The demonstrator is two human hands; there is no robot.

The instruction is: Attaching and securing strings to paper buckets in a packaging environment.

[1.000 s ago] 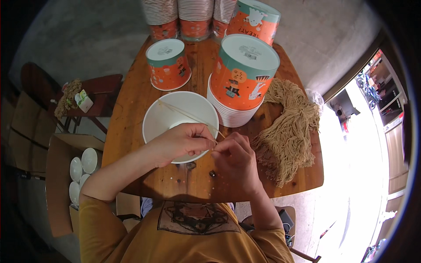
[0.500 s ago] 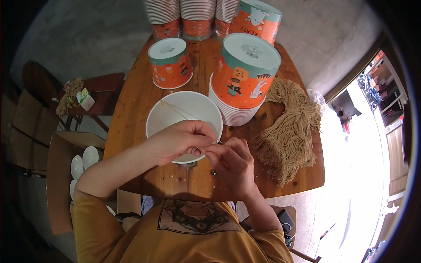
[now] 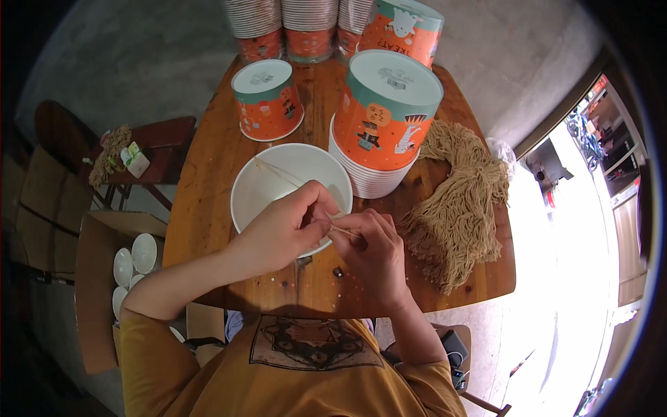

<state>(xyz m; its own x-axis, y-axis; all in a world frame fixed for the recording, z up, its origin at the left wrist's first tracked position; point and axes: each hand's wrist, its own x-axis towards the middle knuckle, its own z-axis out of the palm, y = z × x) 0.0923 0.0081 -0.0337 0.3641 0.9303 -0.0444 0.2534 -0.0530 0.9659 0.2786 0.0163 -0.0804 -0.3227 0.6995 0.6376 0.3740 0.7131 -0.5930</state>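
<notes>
Over the near rim of a white paper bucket [image 3: 253, 198], my two hands meet. My left hand [image 3: 295, 222] is closed, its thumb and fingertips pinching a thin tan cord [image 3: 281, 174]. One stretch of that cord lies across the inside of the bucket; a short piece shows between my hands. My right hand [image 3: 372, 250] is also pinched on the cord, just right of the left fingertips. Whether the cord passes through the bucket's wall is hidden by my fingers. To the right lies a thick bundle of tan cords [image 3: 458, 208].
Behind the bucket stand an upturned orange and green bucket [image 3: 269, 108] and a taller nested stack [image 3: 385, 118]. Wrapped stacks [image 3: 309, 31] line the table's far edge. A cardboard box [image 3: 97, 292] with white bowl-shaped pieces sits at left, near a red bench [image 3: 163, 139].
My left hand has turned and its fingers have drawn in more tightly. My right hand has shifted slightly up, and a cord piece now shows between the hands.
</notes>
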